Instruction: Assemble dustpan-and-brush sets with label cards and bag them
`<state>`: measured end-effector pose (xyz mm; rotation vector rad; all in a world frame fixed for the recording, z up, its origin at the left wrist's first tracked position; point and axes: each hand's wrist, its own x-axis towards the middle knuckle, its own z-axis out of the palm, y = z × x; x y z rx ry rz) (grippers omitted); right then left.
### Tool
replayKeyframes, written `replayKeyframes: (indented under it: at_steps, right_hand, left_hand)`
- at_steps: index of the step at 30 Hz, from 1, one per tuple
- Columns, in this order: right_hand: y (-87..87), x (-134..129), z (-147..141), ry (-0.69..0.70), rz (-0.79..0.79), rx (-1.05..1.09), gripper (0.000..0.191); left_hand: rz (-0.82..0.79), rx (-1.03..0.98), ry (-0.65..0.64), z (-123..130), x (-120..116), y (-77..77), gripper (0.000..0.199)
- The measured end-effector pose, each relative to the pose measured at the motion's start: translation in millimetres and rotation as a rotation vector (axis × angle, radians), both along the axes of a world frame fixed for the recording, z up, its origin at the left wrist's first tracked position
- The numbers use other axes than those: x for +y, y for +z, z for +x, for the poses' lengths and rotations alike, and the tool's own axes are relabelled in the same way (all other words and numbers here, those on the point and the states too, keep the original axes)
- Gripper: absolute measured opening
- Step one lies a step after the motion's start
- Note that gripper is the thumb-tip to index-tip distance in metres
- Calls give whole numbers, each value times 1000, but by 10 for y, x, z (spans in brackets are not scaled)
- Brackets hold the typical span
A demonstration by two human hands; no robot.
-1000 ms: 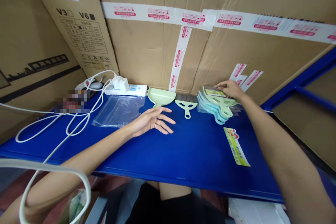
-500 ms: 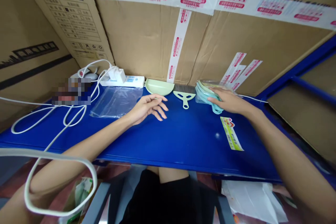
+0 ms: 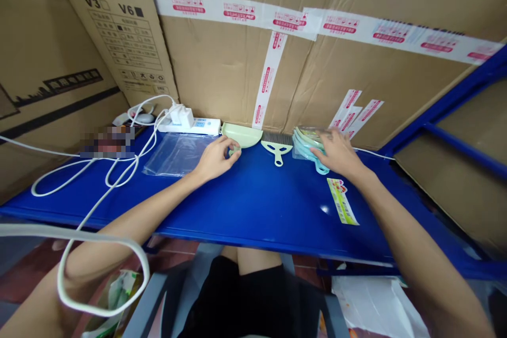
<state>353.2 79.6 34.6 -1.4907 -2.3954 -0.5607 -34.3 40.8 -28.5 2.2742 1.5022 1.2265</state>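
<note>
A light green dustpan (image 3: 249, 137) lies at the back of the blue table. My left hand (image 3: 217, 159) is at its left front, with thumb and fingers curled around its handle. To the right, a small light green brush (image 3: 277, 149) with dark bristles lies flat, its handle toward me. My right hand (image 3: 336, 150) rests over the right side of a stack of blue-green dustpans and brushes (image 3: 307, 143) in clear plastic. Its fingers are apart, and some fingertips are hard to make out against the wrapping.
A white power strip (image 3: 206, 125) with plugs stands by the cardboard (image 3: 214, 63) at the back. A clear plastic bag (image 3: 176, 154) lies in front of it. White cables (image 3: 119, 169) loop across the left. A yellow-green label card (image 3: 343, 203) lies at right.
My left hand has gone from hovering with loose fingers to closing on the dustpan's handle. My right hand stays at the wrapped stack, its fingers shifted slightly. The view has tilted a little.
</note>
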Motion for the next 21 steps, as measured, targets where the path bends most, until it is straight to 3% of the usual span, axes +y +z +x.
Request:
replayKeyframes:
  at_steps: [2,3,7,10,13,16,21]
  right_hand:
    - [4,-199,-266,-14,157,107,47]
    - [-27,-286,-415,11,153,144,42]
    - [-311,-421,-876,143,-175,10,40]
    - [-530,-352,-948,189,-278,-85,37]
    - [-638,-290,-882,240,-272,-37,38]
    - [-590,-285,-796,273,-144,169,32]
    - [-240,-360,-568,168,240,594,38]
  left_hand:
    - [0,130,10,16,-19,-32,27]
    - [-8,180,16,20,-24,-48,30]
    - [-27,287,46,15,-18,-85,34]
    - [-45,294,69,-8,-5,-64,33]
    - [-55,291,82,-37,10,-31,39]
    - [-67,256,109,-62,32,-21,45]
    - [-73,184,79,-75,49,-37,19]
